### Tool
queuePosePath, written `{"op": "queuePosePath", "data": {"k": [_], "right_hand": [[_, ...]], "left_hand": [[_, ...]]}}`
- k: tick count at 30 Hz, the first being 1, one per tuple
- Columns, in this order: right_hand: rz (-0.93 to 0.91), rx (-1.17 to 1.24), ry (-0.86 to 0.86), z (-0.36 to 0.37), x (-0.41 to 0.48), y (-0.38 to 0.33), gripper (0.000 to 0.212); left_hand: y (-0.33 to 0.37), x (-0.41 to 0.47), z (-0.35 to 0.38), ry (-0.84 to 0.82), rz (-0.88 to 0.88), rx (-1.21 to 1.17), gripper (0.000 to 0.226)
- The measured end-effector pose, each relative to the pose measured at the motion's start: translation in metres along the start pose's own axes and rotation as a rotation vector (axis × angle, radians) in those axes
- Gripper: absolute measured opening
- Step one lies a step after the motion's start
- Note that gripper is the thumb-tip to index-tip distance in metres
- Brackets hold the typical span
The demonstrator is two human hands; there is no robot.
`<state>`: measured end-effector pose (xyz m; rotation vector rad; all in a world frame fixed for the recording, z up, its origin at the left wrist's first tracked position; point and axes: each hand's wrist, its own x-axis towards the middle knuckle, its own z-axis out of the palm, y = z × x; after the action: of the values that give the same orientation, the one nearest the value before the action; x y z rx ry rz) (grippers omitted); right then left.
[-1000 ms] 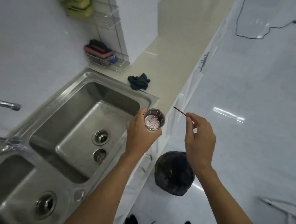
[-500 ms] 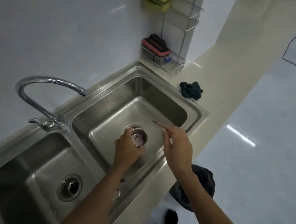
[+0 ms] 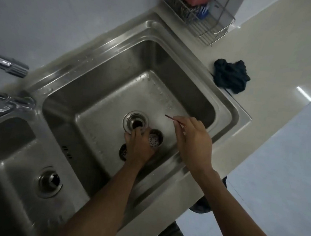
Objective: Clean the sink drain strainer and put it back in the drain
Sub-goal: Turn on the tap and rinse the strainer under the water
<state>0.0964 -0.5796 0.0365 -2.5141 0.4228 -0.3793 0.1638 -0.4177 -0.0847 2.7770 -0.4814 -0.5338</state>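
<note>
Down in the sink [image 3: 234,114], our left hand [image 3: 140,148] grips the strainer [image 3: 155,141], fingers curled round it, just beside the open drain [image 3: 136,122]. Our right hand [image 3: 194,142] pinches a thin stick [image 3: 170,117] above the basin floor.

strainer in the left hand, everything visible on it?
The strainer is a small steel-looking cup with a round rim and a perforated, pale pinkish bottom. Its open mouth faces up toward the camera. The left hand grips its side, low in the sink basin, right beside the open drain, not seated in it. Whether it touches the basin floor cannot be told.
</note>
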Motion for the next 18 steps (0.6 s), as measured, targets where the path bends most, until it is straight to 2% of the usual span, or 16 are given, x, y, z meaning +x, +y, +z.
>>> {"op": "queuePosePath", "data": {"k": [5, 12, 18], "right_hand": [[0.014, 0.008, 0.000, 0.002, 0.019, 0.015, 0.021], [0.017, 0.022, -0.015, 0.006, 0.027, 0.021, 0.023], [-0.006, 0.029, 0.069, -0.018, 0.075, 0.007, 0.024]], "left_hand": [[0.001, 0.006, 0.010, -0.029, -0.044, 0.048, 0.089], [0.019, 0.012, -0.009, -0.079, -0.069, -0.071, 0.101], [0.060, 0.047, -0.082, 0.146, 0.033, -0.158, 0.084]]}}
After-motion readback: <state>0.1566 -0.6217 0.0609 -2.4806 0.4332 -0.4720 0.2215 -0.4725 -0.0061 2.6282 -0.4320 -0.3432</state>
